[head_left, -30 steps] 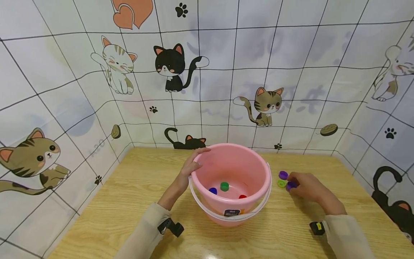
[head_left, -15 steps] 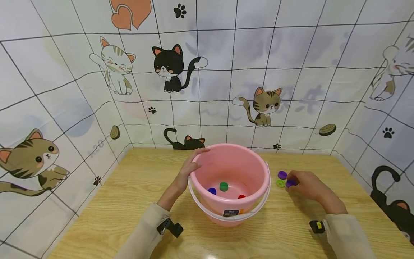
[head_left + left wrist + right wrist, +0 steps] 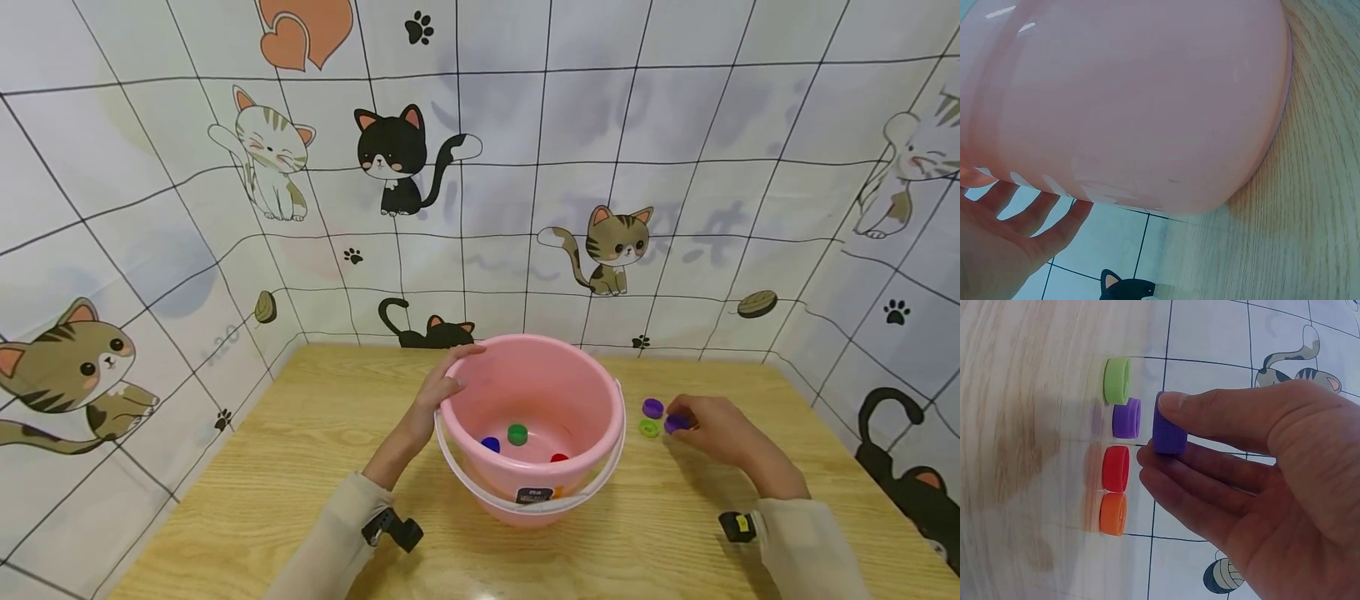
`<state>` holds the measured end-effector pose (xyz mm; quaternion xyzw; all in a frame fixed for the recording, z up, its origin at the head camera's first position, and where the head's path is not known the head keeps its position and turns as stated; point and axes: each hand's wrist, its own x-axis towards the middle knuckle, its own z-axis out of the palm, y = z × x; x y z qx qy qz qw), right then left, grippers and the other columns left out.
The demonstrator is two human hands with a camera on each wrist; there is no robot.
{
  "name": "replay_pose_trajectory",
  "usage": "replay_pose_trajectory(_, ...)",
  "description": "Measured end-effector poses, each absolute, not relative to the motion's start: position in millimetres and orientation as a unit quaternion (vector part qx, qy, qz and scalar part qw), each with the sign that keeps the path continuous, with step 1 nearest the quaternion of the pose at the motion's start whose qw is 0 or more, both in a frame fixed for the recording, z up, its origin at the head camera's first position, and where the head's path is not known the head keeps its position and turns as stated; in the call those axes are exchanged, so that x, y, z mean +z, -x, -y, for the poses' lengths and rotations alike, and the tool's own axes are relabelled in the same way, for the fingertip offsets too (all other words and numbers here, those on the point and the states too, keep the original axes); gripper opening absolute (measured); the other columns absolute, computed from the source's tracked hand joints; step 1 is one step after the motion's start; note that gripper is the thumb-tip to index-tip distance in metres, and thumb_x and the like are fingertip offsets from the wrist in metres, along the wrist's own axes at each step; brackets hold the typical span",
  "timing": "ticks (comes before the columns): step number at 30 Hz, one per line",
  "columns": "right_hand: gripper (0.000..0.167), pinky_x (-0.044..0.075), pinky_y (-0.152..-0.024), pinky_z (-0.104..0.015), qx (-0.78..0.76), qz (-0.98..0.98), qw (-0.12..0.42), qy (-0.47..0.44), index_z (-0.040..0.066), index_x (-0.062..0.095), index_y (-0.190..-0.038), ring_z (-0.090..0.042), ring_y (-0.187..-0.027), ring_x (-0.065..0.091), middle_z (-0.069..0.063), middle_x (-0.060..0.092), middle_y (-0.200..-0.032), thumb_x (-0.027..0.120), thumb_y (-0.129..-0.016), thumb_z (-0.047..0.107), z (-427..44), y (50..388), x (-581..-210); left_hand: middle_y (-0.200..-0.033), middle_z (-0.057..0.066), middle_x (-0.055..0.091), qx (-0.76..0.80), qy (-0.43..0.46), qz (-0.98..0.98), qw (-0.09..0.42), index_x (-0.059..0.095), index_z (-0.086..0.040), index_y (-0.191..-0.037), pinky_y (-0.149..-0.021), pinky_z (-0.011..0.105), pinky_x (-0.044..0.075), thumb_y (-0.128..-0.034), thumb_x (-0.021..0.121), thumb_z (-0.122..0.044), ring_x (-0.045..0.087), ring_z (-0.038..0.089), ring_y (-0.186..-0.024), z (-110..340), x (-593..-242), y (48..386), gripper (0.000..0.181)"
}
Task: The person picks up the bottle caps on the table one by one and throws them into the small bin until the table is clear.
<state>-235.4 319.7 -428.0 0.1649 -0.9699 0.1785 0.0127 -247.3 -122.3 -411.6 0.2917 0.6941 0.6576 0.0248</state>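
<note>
A pink bucket (image 3: 525, 492) with a white handle stands on the table. Inside it lie a green bottle cap (image 3: 517, 434), a blue cap (image 3: 491, 444) and a partly hidden red cap (image 3: 559, 457). My left hand (image 3: 427, 400) holds the bucket's left rim; in the left wrist view its fingers (image 3: 1063, 228) lie along the bucket's outside. To the bucket's right, my right hand (image 3: 716, 429) pinches a purple bottle cap (image 3: 1169, 428) between thumb and fingers, slightly above the table. Near it are another purple cap (image 3: 652, 408) and a lime green cap (image 3: 649, 427).
The right wrist view also has a red cap (image 3: 1116, 469) and an orange cap (image 3: 1113, 514) in line with the others; my right hand hides them in the head view. Behind the wooden table (image 3: 300, 467) hangs a cat-print sheet (image 3: 510, 208).
The purple cap in my right hand has risen slightly relative to the caps beside it. My left hand stays on the bucket rim. The head view has shifted a little.
</note>
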Motion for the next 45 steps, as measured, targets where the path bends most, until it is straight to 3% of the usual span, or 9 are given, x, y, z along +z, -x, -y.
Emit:
replay_pose_trajectory(10,0.025,0.058,-0.074,-0.044,0.174,0.966,0.036,-0.187,-0.004,0.07,-0.106,-0.022,-0.083,0.067,-0.009,0.073,-0.093,0.078,-0.085,0.007,-322,238,-427,-0.152,0.018,0.044,0.664,-0.297,-0.686,0.027,0.042,-0.015,-0.154,-0.094,0.058,0.057,-0.0955,0.039,-0.027,0.056,0.048,-0.12,122,-411,248,0.06)
replay_pose_trajectory(17,0.028,0.06,-0.075,-0.046,0.184,0.964,0.042,-0.189,-0.005,0.069,-0.107,-0.023,-0.083,0.069,-0.013,0.074,-0.095,0.08,-0.086,0.011,-317,235,-424,-0.153,0.014,0.045,0.662,-0.289,-0.691,0.025,0.044,-0.018,-0.153,-0.096,0.064,0.053,-0.0953,0.04,-0.028,0.057,0.047,-0.122,122,-413,247,0.059)
replay_pose_trajectory(25,0.027,0.059,-0.072,-0.043,0.18,0.964,0.042,-0.194,-0.005,0.07,-0.107,-0.02,-0.081,0.068,-0.009,0.074,-0.093,0.079,-0.087,0.011,-315,233,-419,-0.153,0.014,0.044,0.663,-0.292,-0.689,0.025,0.043,-0.017,-0.153,-0.095,0.062,0.055,-0.0955,0.04,-0.027,0.056,0.047,-0.123,123,-413,247,0.059)
replay_pose_trajectory(36,0.03,0.061,-0.078,-0.047,0.203,0.962,0.019,-0.179,-0.004,0.069,-0.114,-0.025,-0.089,0.07,-0.015,0.074,-0.103,0.077,-0.09,0.012,-310,230,-412,-0.153,0.014,0.044,0.665,-0.291,-0.687,0.026,0.044,-0.018,-0.153,-0.094,0.066,0.053,-0.0951,0.04,-0.026,0.056,0.049,-0.122,123,-415,249,0.059)
replay_pose_trajectory(45,0.03,0.062,-0.078,-0.043,0.223,0.952,0.034,-0.206,-0.001,0.07,-0.116,-0.023,-0.092,0.071,-0.009,0.075,-0.104,0.077,-0.091,0.014,-300,224,-402,-0.152,0.015,0.044,0.665,-0.298,-0.684,0.03,0.042,-0.019,-0.154,-0.093,0.065,0.054,-0.0958,0.039,-0.025,0.056,0.05,-0.12,122,-413,249,0.059)
